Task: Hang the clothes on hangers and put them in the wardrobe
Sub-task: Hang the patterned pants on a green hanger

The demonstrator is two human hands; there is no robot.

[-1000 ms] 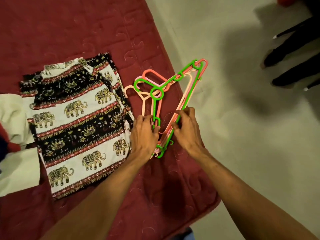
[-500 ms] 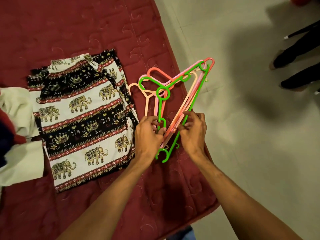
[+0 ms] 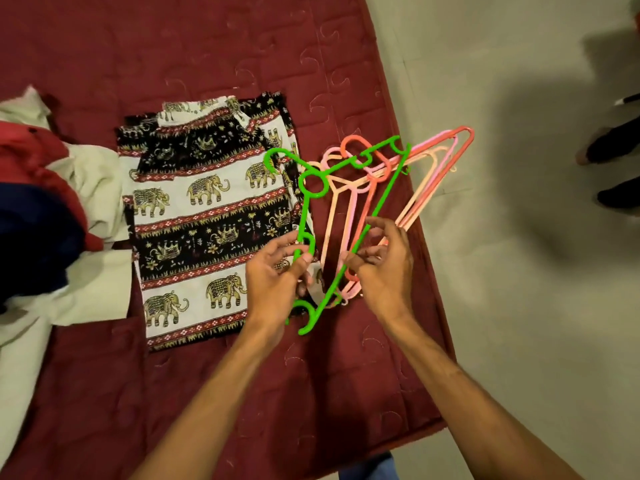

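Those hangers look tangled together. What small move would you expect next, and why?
Probably the left hand draws the green hanger sideways, clear of the pink hangers pinched by the right hand: its long bar crosses over them, and the elephant-print trousers lie unhung beside.

two hands (image 3: 273, 275) (image 3: 384, 268), one green hanger (image 3: 380, 199)

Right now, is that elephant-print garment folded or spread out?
Folded: the elephant-print garment lies flat as one compact rectangle on the red bedcover.

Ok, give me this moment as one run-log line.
step: hanger selection | left hand: grips green hanger | right hand: holds pink hangers | elephant-print garment: flat on bed, unhung
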